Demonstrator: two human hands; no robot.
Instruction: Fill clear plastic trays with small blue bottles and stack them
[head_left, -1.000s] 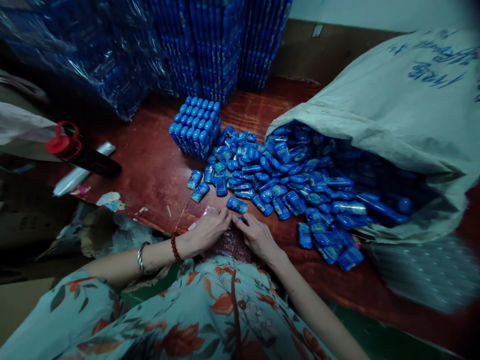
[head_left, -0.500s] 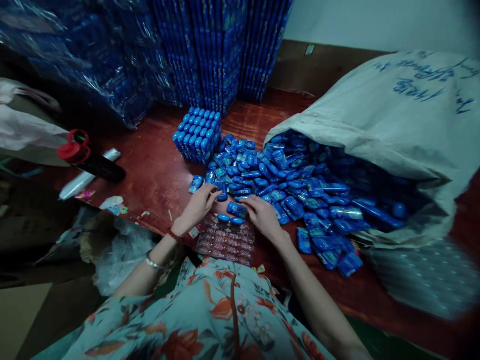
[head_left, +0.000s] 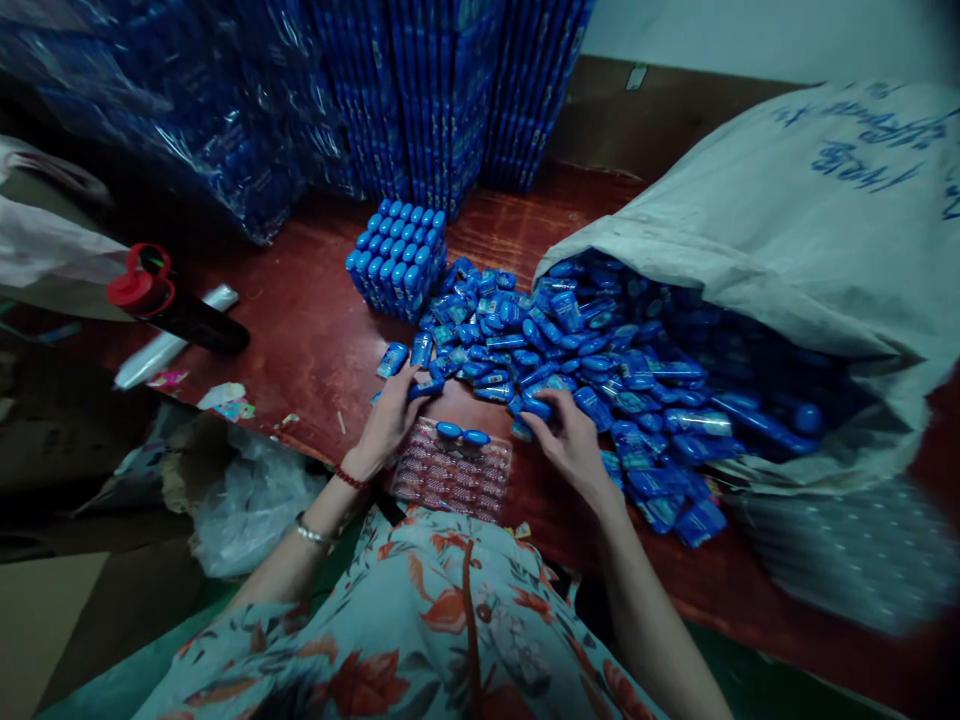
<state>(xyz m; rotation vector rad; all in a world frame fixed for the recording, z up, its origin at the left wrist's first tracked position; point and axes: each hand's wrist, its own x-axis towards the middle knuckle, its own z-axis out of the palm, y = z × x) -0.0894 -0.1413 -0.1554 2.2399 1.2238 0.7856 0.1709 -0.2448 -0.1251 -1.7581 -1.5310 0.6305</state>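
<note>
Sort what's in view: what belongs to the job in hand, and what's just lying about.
In the job:
- left hand's blue pack
- right hand's blue pack
- clear tray, two packs at its far edge
- loose pile of packs
- white sack holding more

Apparently just lying about:
- black bottle, red lid
- plastic roll
- paper scraps

Open passage across the red table (head_left: 307, 280) lies between the red-lidded bottle (head_left: 191, 318) and the stacked blue block (head_left: 397, 260); a narrow bare strip separates the clear tray (head_left: 450, 475) from the loose blue pile (head_left: 517, 335). This pile and the white sack (head_left: 787, 230) obstruct the right, tall stacks (head_left: 435, 100) the rear.
</note>
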